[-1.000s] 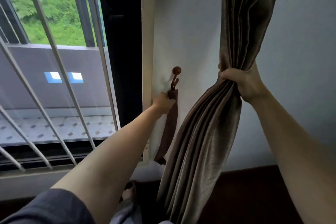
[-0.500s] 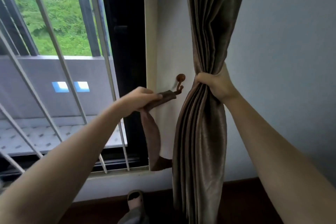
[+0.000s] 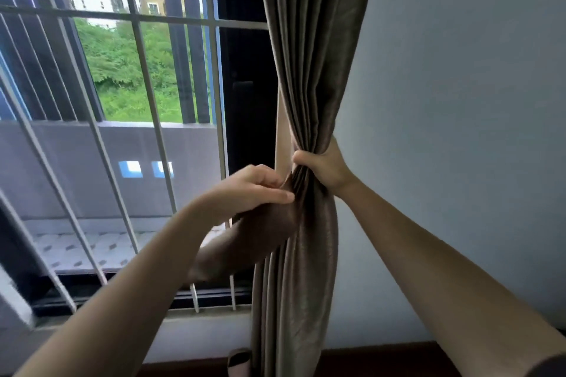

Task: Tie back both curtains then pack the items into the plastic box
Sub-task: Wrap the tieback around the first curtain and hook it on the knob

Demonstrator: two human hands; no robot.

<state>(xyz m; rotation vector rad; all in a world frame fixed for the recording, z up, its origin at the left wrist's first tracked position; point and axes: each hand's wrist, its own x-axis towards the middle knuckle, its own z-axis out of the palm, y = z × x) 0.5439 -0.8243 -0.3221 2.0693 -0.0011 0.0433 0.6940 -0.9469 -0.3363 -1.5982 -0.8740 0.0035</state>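
Pale wall on the right, window with white grille on the left, and the curtain hangs between them at the window's right edge. Curtain is taupe-brown with a slight sheen and deep vertical pleats. It's bunched to a narrow waist about mid-height, then fans out again and drops past the sill. Tieback is a darker brown fabric band running from the curtain's left edge down-left under the left forearm; it's blurred, so the far end isn't readable. Right hand is fisted round the waist from the wall side, thumb toward the window, pleats gathered inside the grip. Left hand pinches the tieback's upper end with fingers curled, fingertips touching the folds just below-left of the right fist.
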